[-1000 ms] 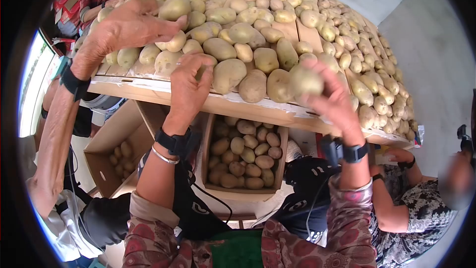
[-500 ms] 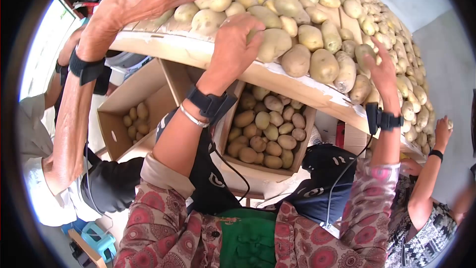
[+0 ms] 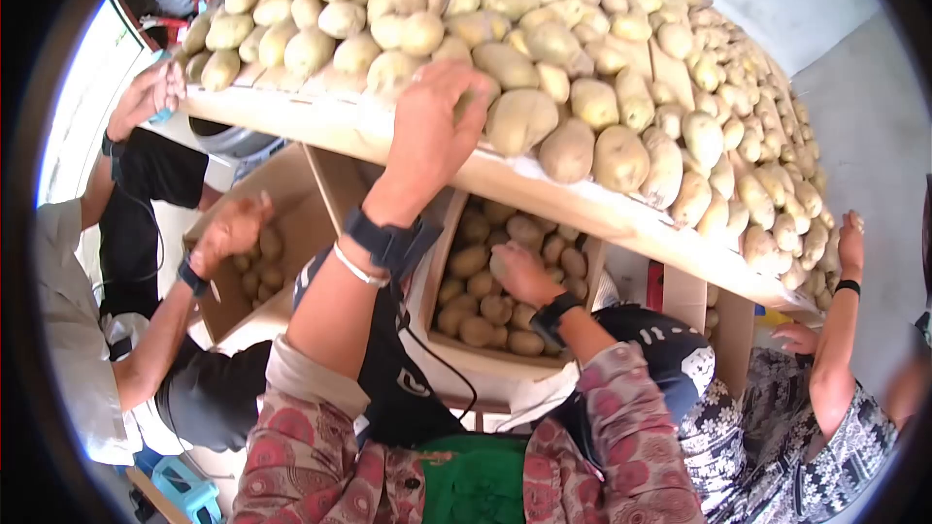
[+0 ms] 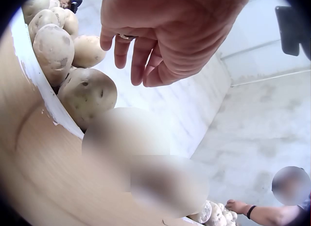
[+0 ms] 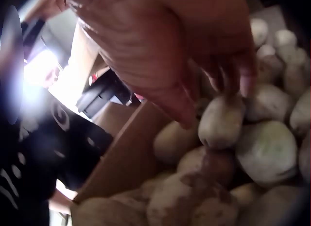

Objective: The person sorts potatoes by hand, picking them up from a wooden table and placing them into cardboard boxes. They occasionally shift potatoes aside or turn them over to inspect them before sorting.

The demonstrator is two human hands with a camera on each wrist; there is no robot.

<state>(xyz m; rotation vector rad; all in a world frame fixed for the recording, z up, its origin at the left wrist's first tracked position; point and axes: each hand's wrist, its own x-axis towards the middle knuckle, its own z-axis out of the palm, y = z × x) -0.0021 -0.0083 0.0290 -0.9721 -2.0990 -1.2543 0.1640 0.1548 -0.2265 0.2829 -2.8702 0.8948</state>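
In the head view the left hand (image 3: 437, 121) is raised at the table's front edge, beside a large potato (image 3: 522, 121) in the front row. The left wrist view shows its fingers loosely bent, with nothing between them and a ring on one. The right hand (image 3: 529, 277) is down in a cardboard box (image 3: 432, 325) of potatoes under the table. In the right wrist view its fingertips meet the top of a pale oval potato (image 5: 222, 121), and the thumb lies close along the potato's left side. More potatoes (image 5: 267, 150) lie around it.
Potatoes (image 3: 670, 44) cover most of the cardboard-topped table, whose front edge (image 3: 320, 121) runs above the boxes. Left of the person's box is another box (image 3: 282, 184) with potatoes. Other people's hands (image 3: 233, 228) work at left and right (image 3: 851, 238).
The right hand has left the potatoes on the table's right side and dropped into the box. A neighbour's arm has withdrawn from the table at left. The left hand remains at the table edge.
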